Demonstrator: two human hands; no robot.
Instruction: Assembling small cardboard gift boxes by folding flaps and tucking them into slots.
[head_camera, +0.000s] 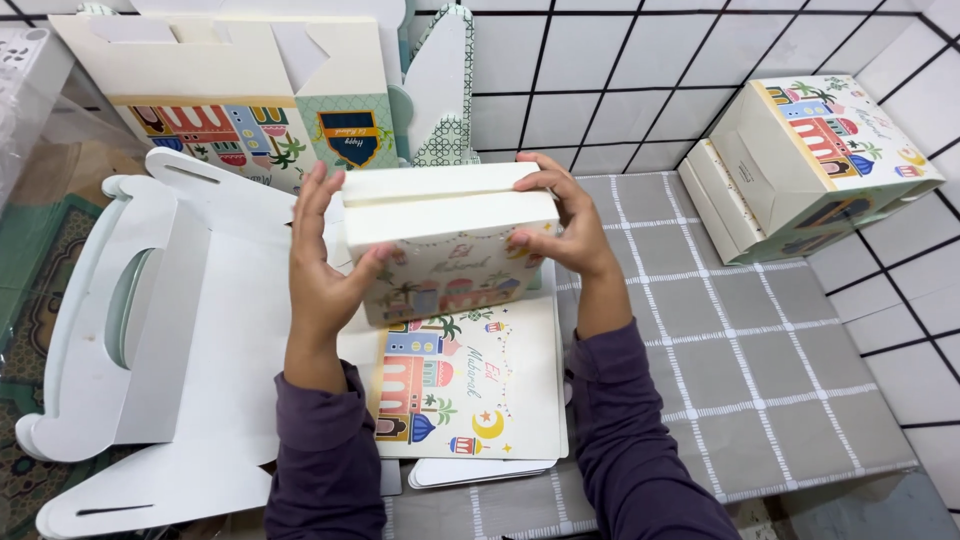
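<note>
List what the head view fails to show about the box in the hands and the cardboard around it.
- Box: its inside and underside are hidden by its own walls.
- Left hand and right hand: palms are pressed to the box sides, unseen.
- Printed flat sheet: its top is covered by the box.
- White die-cut blank: cut off at the bottom edge.

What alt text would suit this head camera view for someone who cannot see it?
Two hands, left hand and right hand, grip a cream printed cardboard box above a flat printed sheet. Finished boxes lie right on a grey checked mat.
</note>
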